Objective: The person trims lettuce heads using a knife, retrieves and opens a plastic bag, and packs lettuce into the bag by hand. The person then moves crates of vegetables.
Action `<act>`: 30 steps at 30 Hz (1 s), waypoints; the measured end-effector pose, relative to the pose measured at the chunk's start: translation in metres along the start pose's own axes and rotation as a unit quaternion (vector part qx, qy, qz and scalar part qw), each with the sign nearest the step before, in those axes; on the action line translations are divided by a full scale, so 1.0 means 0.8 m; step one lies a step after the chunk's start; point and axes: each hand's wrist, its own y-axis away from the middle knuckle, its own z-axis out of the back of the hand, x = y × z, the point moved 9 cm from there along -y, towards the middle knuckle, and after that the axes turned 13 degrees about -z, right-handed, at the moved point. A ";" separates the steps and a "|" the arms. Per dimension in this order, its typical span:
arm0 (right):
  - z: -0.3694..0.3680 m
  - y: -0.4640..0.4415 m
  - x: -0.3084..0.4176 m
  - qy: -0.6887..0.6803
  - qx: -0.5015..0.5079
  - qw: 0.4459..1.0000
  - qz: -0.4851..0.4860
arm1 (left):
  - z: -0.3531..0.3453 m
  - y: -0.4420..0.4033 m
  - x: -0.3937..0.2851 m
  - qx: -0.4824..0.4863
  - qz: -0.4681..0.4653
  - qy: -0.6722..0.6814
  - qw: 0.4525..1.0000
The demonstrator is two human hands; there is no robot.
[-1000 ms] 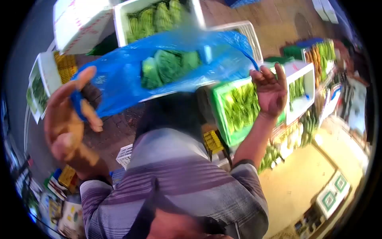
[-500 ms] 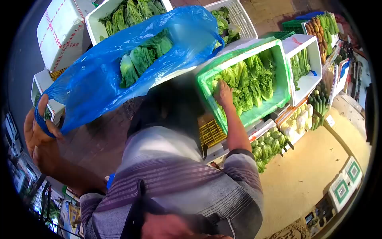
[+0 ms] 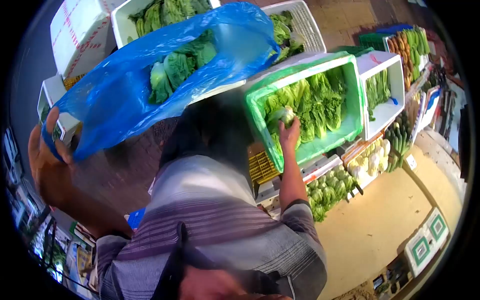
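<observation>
My left hand (image 3: pixel 47 155) is hooked through the handle of a blue plastic bag (image 3: pixel 115 95), which stretches up and to the right. Several heads of leafy greens (image 3: pixel 175 70) show in and behind the bag's film. My right hand (image 3: pixel 289 134) grips the pale base of a lettuce head (image 3: pixel 284 116) at the near left corner of a white box lined with green plastic (image 3: pixel 345 135). More lettuces (image 3: pixel 320 102) fill that box, lying side by side.
White boxes of greens (image 3: pixel 120 25) and a white basket (image 3: pixel 307 30) stand beyond the bag. To the right are a box of leafy stalks (image 3: pixel 387 117), cucumbers (image 3: pixel 398 138) and cabbages (image 3: pixel 330 187). A yellow crate (image 3: pixel 262 169) sits below the green-lined box.
My right hand left the bag's right side, reached down into the green-lined box and took hold of a lettuce, now slightly raised. My left hand moved left and down with the bag's handle.
</observation>
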 end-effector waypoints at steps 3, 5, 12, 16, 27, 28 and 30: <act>0.040 0.006 0.035 -0.154 -0.009 0.988 -0.015 | -0.007 0.000 -0.018 -0.019 -0.009 0.113 0.993; 0.089 0.015 0.078 -0.254 -0.020 0.966 -0.031 | -0.048 -0.015 -0.044 -0.046 -0.056 0.216 0.974; 0.300 0.074 0.270 -0.399 -0.164 0.875 0.221 | -0.058 -0.005 -0.049 -0.060 -0.061 0.272 0.959; 0.287 0.127 0.417 -0.344 -0.134 0.860 0.351 | -0.060 -0.010 -0.052 -0.046 -0.045 0.314 0.947; -0.125 0.233 0.658 0.178 0.348 0.796 0.462 | -0.064 0.001 -0.054 0.083 -0.038 0.310 0.946; -0.153 0.237 0.660 0.181 0.352 0.794 0.462 | -0.058 0.002 -0.048 0.074 -0.040 0.310 0.947; -0.209 0.244 0.649 0.190 0.369 0.788 0.455 | -0.048 0.005 -0.039 0.064 -0.045 0.314 0.946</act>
